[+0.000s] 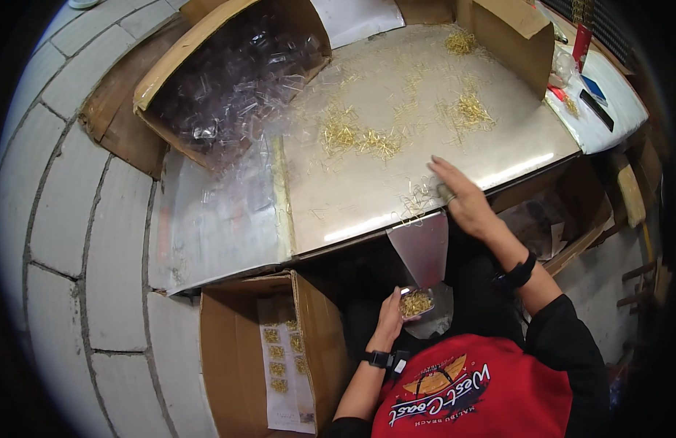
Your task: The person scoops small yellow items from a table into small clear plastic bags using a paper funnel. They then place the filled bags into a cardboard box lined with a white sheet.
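Head cam: I have the left hand point(387, 315) closed on a clear box point(416, 303) filled with gold clips, just below the narrow end of the chute point(422, 252). Right hand point(465, 204) open, fingers extended, at the table point(338, 212) edge; loose clips point(416, 198) just beside it at the chute's wide end. Can't tell if it touches them. I see the main clip pile point(344, 136) farther back, clear empties point(243, 91) spilling from the upper carton point(149, 86), filled boxes point(277, 352) on paper in the lower carton point(232, 358).
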The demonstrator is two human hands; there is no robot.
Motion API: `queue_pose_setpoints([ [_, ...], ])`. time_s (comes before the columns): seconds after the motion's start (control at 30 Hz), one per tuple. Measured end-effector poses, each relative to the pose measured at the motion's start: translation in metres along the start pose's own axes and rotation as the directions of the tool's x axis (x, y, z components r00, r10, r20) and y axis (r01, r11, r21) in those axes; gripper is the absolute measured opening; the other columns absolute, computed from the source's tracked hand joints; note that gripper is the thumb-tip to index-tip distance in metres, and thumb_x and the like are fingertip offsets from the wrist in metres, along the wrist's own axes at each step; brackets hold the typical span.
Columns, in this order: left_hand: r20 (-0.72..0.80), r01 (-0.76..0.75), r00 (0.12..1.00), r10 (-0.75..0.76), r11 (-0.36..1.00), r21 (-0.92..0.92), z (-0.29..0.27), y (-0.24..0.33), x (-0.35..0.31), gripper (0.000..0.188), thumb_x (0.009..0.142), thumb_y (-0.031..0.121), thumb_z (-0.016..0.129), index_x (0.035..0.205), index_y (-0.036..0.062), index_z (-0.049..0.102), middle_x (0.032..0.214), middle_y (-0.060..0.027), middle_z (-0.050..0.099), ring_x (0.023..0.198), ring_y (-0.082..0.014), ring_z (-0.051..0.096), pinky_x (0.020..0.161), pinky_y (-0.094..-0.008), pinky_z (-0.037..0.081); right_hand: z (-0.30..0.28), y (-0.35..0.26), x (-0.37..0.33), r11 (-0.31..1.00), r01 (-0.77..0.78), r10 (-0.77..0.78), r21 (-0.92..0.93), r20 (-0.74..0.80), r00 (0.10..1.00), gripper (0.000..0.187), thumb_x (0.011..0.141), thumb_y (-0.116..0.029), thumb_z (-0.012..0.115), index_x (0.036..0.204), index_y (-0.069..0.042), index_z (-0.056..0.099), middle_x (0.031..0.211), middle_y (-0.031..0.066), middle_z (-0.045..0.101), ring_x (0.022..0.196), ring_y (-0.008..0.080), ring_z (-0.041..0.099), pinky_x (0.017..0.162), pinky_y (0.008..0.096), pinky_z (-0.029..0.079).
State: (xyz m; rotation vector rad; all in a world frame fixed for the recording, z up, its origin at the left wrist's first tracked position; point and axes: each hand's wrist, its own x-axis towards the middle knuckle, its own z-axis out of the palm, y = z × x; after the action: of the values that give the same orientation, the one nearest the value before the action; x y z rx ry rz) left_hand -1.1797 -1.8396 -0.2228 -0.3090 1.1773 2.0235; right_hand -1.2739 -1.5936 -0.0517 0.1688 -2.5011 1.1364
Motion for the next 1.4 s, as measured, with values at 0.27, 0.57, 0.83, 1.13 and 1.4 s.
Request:
queue_pose_setpoints([
  [0.27, 0.012, 0.03, 0.999, -0.031, 0.998, 0.058, 0.026, 0.001, 0.031, 0.047, 0.099, 0.041, 0.037, 0.122, 0.0024, 0.05, 0.108, -0.0109, 0.063, 0.086, -0.0205, 0.067, 0.058, -0.0348, 0.059, 0.017, -0.049, -0.078, 0.95, 0.268, -0.246, -0.162, 0.145, 0.958, 0.045, 0.074, 0.005, 0.056, 0.119, 0.001, 0.054, 0.128, 0.017, 0.053, 0.125, 0.0322, 0.046, 0.104, 0.0456, 0.037],
  [0.57, 0.131, 0.05, 0.99, -0.048, 0.999, -0.007, 0.02, -0.015, 0.024, 0.049, 0.101, 0.04, 0.032, 0.124, 0.0002, 0.047, 0.107, -0.013, 0.064, 0.085, -0.0214, 0.068, 0.054, -0.0307, 0.06, -0.041, -0.032, -0.13, 0.982, 0.119, -0.102, -0.15, 0.116, 0.988, 0.042, 0.065, 0.011, 0.058, 0.106, 0.001, 0.059, 0.111, 0.0164, 0.06, 0.104, 0.0331, 0.058, 0.088, 0.0391, 0.049],
  [0.83, 0.117, 0.072, 0.99, -0.078, 0.996, 0.057, 0.02, -0.012, 0.01, 0.047, 0.1, 0.041, 0.035, 0.116, 0.0002, 0.054, 0.099, -0.0114, 0.066, 0.078, -0.0188, 0.069, 0.05, -0.0286, 0.059, -0.025, -0.014, -0.157, 0.995, 0.094, -0.078, -0.031, 0.347, 0.935, 0.029, 0.072, 0.002, 0.059, 0.101, 0.003, 0.061, 0.105, 0.0164, 0.062, 0.097, 0.0331, 0.06, 0.083, 0.0395, 0.05],
  [1.13, 0.16, -0.01, 0.987, -0.002, 0.997, 0.072, 0.045, 0.037, -0.046, 0.045, 0.098, 0.041, 0.041, 0.107, 0.0001, 0.058, 0.092, -0.0107, 0.067, 0.075, -0.0169, 0.068, 0.049, -0.0282, 0.058, -0.011, -0.015, -0.148, 0.979, -0.129, 0.055, 0.16, 0.401, 0.915, 0.02, 0.083, -0.01, 0.058, 0.097, 0.002, 0.064, 0.093, 0.0174, 0.065, 0.089, 0.0338, 0.063, 0.078, 0.0374, 0.05],
  [1.4, 0.115, -0.097, 0.99, 0.078, 0.981, 0.169, 0.069, 0.053, -0.068, 0.05, 0.099, 0.044, 0.035, 0.111, -0.0006, 0.055, 0.094, -0.0102, 0.065, 0.077, -0.0179, 0.068, 0.05, -0.0286, 0.057, 0.033, -0.043, -0.121, 0.878, -0.356, 0.167, 0.321, 0.493, 0.854, 0.017, 0.079, -0.008, 0.065, 0.09, 0.004, 0.067, 0.087, 0.0123, 0.068, 0.081, 0.0209, 0.066, 0.076, 0.0305, 0.051],
])
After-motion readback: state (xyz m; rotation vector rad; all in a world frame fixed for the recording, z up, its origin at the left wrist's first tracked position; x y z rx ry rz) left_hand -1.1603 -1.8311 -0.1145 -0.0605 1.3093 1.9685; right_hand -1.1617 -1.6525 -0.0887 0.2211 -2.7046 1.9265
